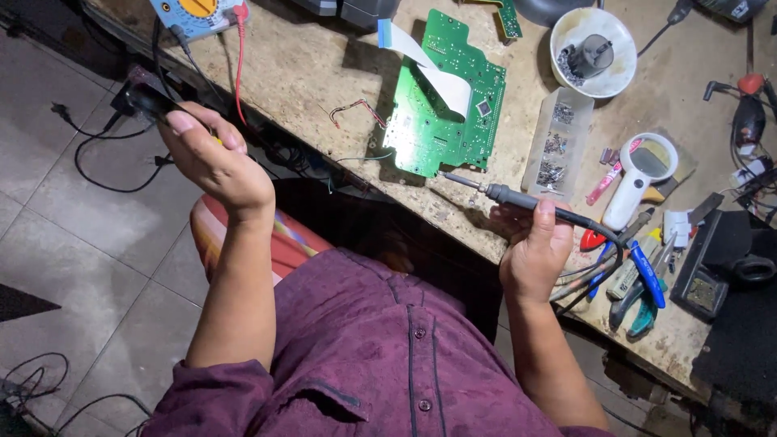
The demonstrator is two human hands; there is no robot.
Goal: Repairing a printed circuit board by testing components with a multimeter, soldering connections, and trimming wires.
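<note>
Presently, findings as observed from the head view:

Right hand: the right hand point(534, 255) is closed around the dark handle of a soldering iron point(506, 195), thumb lying along the top, fingers wrapped underneath.
Soldering iron: held nearly level over the front edge of the workbench point(307, 73); its metal tip points left and sits at or just beside the lower corner of the circuit board point(449, 105). Contact cannot be confirmed.
Iron cord: runs right from the handle, past the hand, toward the hand tools.
Left hand: the left hand point(212, 154) is raised off the left end of the bench, fingers curled shut on a slim black object point(150, 99); the thumb presses on its upper side. What kind of object cannot be told.
Circuit board: green, lying flat on the bench, a white ribbon cable point(429, 65) folded across it.
Nearby items: clear parts tray point(557, 146) just right of the board; white bowl point(595, 53) above it; white magnifier point(643, 174) to the right; blue-handled pliers point(643, 283) near the right hand.
</note>
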